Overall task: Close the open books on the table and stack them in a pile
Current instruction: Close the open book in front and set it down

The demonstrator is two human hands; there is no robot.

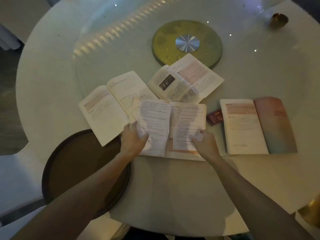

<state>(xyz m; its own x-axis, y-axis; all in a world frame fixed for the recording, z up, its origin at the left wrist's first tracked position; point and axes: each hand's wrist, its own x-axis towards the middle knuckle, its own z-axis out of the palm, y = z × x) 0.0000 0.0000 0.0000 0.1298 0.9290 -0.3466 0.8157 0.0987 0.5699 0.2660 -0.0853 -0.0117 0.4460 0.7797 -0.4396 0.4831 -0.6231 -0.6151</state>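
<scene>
I have both hands on the middle book (170,129), which lies open on the bench (173,187) directly under them. My left hand (134,136) pinches a sheaf of its left pages, my right hand (203,139) grips the lower corner of its right pages. Three more open books lie beyond: one past my left hand (110,104), one ahead of both hands (186,84), one out beyond my right hand (256,125). These look like light, floppy paperbacks; thin leaves will buckle or tear, so I judge it safer to fold from the outer cover edges, then lift by the spine
</scene>
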